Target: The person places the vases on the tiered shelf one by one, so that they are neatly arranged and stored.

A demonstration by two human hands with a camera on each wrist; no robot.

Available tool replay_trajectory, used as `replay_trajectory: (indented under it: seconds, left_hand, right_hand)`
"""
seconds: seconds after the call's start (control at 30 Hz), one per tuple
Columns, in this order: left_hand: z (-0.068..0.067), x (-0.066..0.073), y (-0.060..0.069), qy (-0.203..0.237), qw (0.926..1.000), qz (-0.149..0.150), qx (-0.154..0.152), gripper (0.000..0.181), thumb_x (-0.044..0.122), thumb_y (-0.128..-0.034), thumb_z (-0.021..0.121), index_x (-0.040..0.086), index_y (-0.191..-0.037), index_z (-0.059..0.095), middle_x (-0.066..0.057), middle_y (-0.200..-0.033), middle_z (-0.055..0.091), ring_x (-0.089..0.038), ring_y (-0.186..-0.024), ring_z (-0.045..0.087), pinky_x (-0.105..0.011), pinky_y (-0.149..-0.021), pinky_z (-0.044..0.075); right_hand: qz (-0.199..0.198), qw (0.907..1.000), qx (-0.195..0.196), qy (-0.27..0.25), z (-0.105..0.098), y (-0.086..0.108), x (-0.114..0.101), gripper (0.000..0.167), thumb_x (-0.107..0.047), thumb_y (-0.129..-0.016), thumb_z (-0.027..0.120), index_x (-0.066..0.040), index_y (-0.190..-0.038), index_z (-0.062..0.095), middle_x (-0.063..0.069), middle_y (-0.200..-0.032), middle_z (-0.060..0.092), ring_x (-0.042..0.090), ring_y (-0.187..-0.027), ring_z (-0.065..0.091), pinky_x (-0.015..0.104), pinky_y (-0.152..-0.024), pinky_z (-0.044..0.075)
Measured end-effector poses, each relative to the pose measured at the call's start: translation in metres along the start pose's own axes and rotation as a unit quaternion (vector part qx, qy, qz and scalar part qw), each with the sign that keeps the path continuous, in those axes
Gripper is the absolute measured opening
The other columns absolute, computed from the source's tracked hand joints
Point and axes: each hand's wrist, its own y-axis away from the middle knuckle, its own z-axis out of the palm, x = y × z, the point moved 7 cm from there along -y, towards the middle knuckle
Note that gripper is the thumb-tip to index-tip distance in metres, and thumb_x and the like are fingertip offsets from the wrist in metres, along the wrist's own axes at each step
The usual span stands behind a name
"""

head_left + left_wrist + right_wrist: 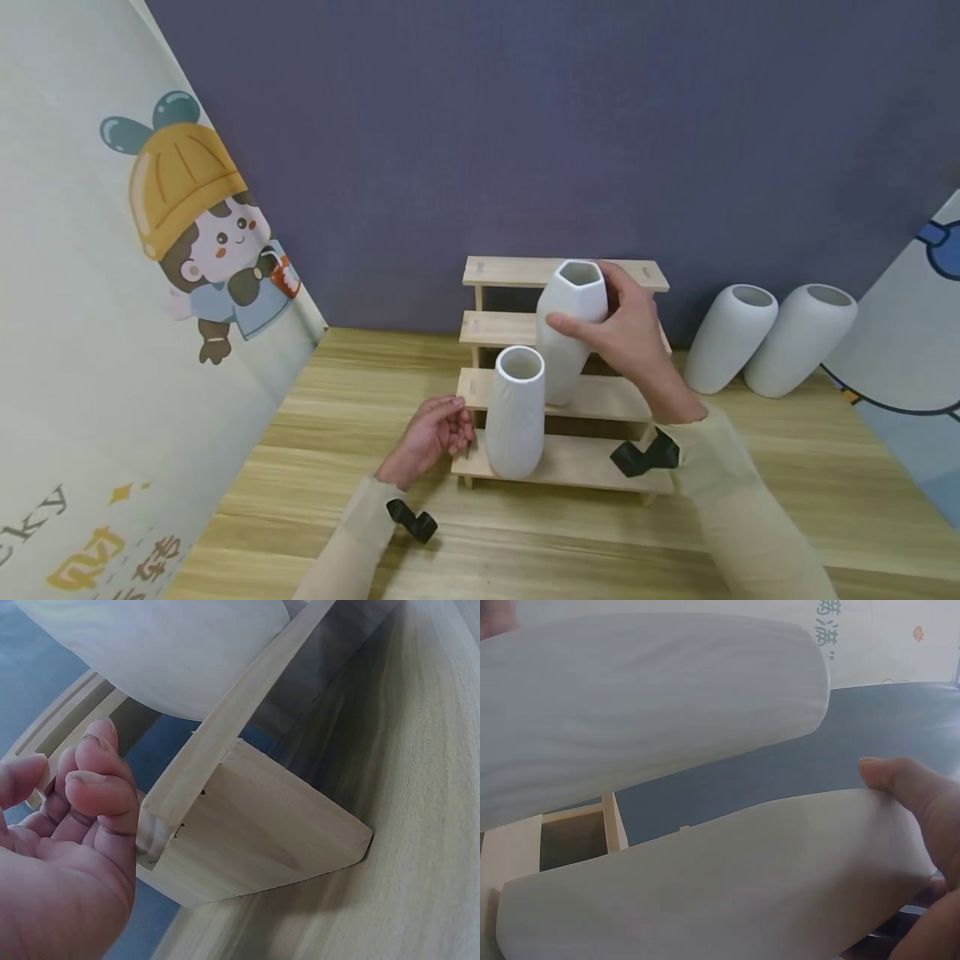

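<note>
Right of centre: white pentagonal-mouthed vase, gripped in right hand. Lower centre, at edge of tiered wooden stand: left hand, loosely curled; cannot tell if gripping.

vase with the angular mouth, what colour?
White; the vase shows best in the head view.

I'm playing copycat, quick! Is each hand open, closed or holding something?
Left hand: fingers curled by the stand; can't tell whether they grip it.
Right hand: holding the vase with the angular mouth.
</note>
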Motion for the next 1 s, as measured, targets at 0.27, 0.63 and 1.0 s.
replay_trajectory:
  seconds: [0.27,0.63,1.0]
  left_hand:
    - [-0.009,0.002,0.023,-0.003,0.9996,-0.013,-0.026,0.04,0.015,-0.1082,0.036,0.014,-0.078,0.062,0.005,-0.067,0.07,-0.004,-0.051,0.059,-0.016,-0.045,0.046]
    - [-0.018,0.004,0.049,-0.002,0.9978,-0.027,-0.061,0.04,0.015,-0.1082,0.035,0.014,-0.078,0.062,0.005,-0.067,0.07,-0.004,-0.051,0.059,-0.016,-0.045,0.046]
    - [-0.027,0.007,0.064,-0.004,0.9967,-0.039,-0.071,0.039,0.015,-0.108,0.036,0.014,-0.078,0.062,0.005,-0.067,0.07,-0.004,-0.051,0.058,-0.016,-0.045,0.046]
  right_hand:
    - [0.009,0.9997,0.019,-0.011,0.021,0.026,-0.013,0.075,-0.019,-0.075,0.088,-0.009,-0.139,0.051,0.015,-0.127,0.063,0.03,-0.104,0.063,0.037,-0.083,0.052]
    - [0.004,0.9993,0.033,0.016,0.043,0.057,-0.038,0.076,-0.021,-0.074,0.088,-0.01,-0.14,0.051,0.015,-0.126,0.064,0.031,-0.105,0.064,0.042,-0.084,0.054]
    - [0.03,0.9988,0.022,0.031,0.057,0.073,-0.05,0.079,-0.022,-0.078,0.085,-0.008,-0.145,0.044,0.017,-0.131,0.06,0.034,-0.11,0.063,0.048,-0.089,0.054]
